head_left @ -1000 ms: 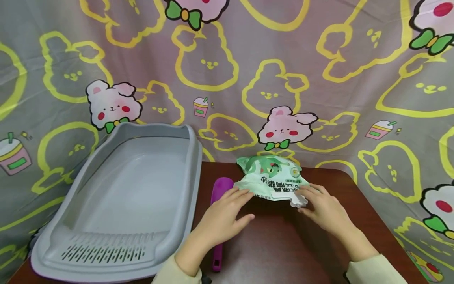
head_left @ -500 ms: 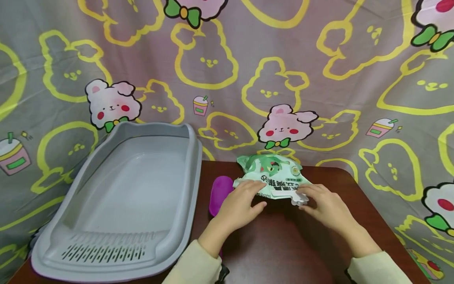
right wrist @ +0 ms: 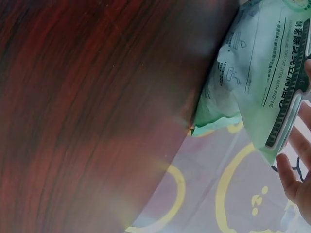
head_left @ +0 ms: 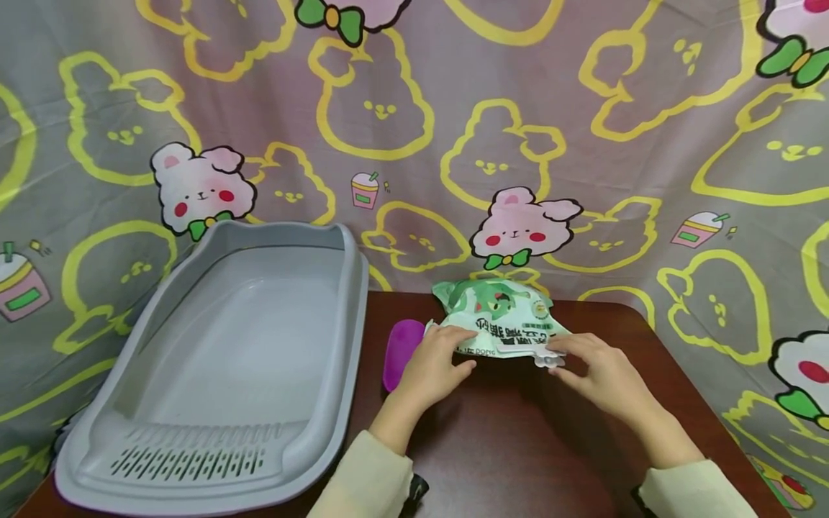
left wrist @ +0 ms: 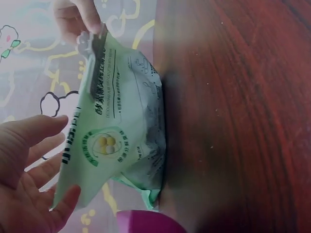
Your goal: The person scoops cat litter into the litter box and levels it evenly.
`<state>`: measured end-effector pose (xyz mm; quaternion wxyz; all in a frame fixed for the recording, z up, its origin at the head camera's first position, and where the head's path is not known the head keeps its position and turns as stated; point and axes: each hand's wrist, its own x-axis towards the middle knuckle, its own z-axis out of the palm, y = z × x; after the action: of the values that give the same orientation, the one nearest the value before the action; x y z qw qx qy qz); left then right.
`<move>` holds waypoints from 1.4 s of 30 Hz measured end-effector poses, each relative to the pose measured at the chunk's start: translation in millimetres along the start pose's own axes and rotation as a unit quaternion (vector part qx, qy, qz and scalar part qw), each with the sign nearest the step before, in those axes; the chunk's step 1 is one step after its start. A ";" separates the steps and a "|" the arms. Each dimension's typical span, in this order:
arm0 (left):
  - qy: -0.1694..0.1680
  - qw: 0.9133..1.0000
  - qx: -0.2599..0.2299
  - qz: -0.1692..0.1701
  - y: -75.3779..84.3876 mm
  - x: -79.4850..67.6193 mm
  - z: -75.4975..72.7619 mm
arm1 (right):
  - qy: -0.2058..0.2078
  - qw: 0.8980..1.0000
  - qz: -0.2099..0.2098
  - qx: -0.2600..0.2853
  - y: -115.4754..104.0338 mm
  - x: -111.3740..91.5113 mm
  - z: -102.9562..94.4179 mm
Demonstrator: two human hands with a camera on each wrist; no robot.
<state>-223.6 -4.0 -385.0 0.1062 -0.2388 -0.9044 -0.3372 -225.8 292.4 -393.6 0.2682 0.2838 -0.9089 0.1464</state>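
Your left hand (head_left: 442, 363) reaches forward from the desk's near edge, its forearm slanting inward, fingers apart and gently bent over the left end of the bulging pale-green printed plastic bag (head_left: 495, 327), thumb lower and well separated. Whether those fingertips press the bag, you cannot tell. Your right hand (head_left: 605, 374) angles in from the near right corner, thumb and fingers pinching the scalloped end of the slim white plastic clip (head_left: 518, 351) that runs along the bag's top edge. The bag sits by the far edge of the dark red-brown wooden desk (head_left: 499, 446), right of the middle.

Your left hand and forearm hide much of the rounded purple plastic scoop (head_left: 403, 352), including its handle; the left wrist view cuts it off at the bottom. The right wrist view crops both your right hand and the clip. Both pale sleeves (head_left: 370, 471) run out of the head view. The large grey plastic tray (head_left: 357, 316) takes up the desk's left side, slotted end toward the near edge.
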 end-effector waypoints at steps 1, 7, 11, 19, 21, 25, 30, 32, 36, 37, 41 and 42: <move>0.005 1.000 -0.003 -0.001 -0.6 0.9 0.4 | 0.005 1.000 0.008 0.003 -0.5 0.1 -0.5; 0.021 0.999 -0.007 -0.024 -4.3 4.4 4.0 | 0.001 0.995 0.079 0.066 -4.3 2.4 -1.1; 0.034 0.999 -0.014 -0.033 -8.0 5.5 7.8 | 0.000 0.989 0.110 0.101 -6.5 4.7 0.5; 0.047 0.996 -0.035 -0.067 -14.5 3.1 13.4 | 0.032 0.995 0.047 0.079 -10.9 8.8 4.5; 0.050 0.996 -0.037 -0.071 -14.3 3.1 13.3 | 0.048 0.995 0.038 0.083 -11.8 8.4 6.0; 0.066 0.995 -0.032 -0.073 -15.3 4.2 13.0 | 0.068 0.992 0.024 0.102 -15.2 8.1 7.7; 0.081 0.994 -0.010 -0.078 -18.1 4.4 11.9 | 0.081 0.989 0.024 0.122 -19.2 8.9 10.4; 0.080 0.993 0.008 -0.084 -17.6 4.0 10.6 | 0.084 0.987 0.030 0.133 -20.4 9.1 11.4; 0.077 0.992 0.036 -0.094 -15.4 2.1 8.3 | 0.076 0.982 0.052 0.165 -21.9 9.6 12.9; 0.077 0.992 0.039 -0.094 -15.0 1.6 8.2 | 0.072 0.981 0.056 0.172 -22.2 9.6 13.1; 0.080 0.991 0.043 -0.096 -15.0 0.8 9.0 | 0.049 0.979 0.060 0.189 -23.1 8.8 13.2; 0.081 0.991 0.042 -0.098 -15.2 1.2 9.4 | 0.045 0.979 0.058 0.190 -23.0 8.7 13.4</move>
<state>-232.6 -7.4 -400.1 0.1550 -0.1163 -0.9253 -0.3261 -223.5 264.7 -396.9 0.2415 0.2691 -0.8664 0.3443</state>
